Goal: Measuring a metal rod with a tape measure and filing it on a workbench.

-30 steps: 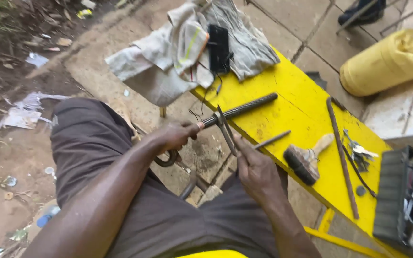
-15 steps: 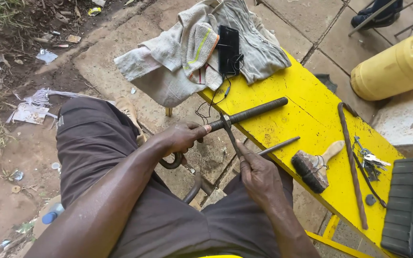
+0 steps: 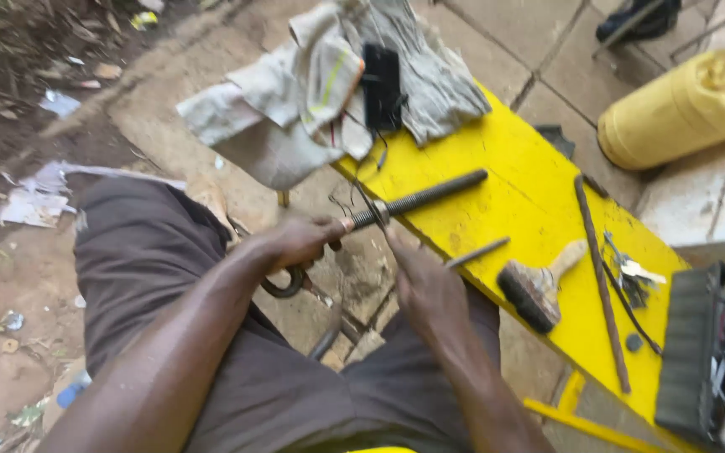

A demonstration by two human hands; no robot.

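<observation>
The left hand (image 3: pixel 299 242) is clenched around the near end of a dark threaded steel rod (image 3: pixel 419 200), which runs from the fist up and to the right, its far end resting on the yellow bench (image 3: pixel 505 151); the bench appears to serve as a support so that the rod stays steady while it is worked. The right hand (image 3: pixel 425 281) is closed on thin wire (image 3: pixel 361 201) or a slim tool at the point where a nut or collar sits on the rod; motion blur prevents telling which, and its fingertips lie just beside the left thumb. A curved metal hook (image 3: pixel 283 285) shows below the left fist, and whether it belongs to the rod cannot be told. On the bench lie a worn paintbrush (image 3: pixel 537 289), a short metal pin (image 3: pixel 478 252) near it, a long rusty bar (image 3: pixel 602 285) and a small cluster of keys or clips (image 3: pixel 631 273). Bundled grey rags (image 3: pixel 312 92) with a black phone (image 3: pixel 381 84) cover the far end. A yellow jerrycan (image 3: pixel 685 107) lies on the paving well apart, and a black toolbox (image 3: pixel 715 352) sits at the right edge.
</observation>
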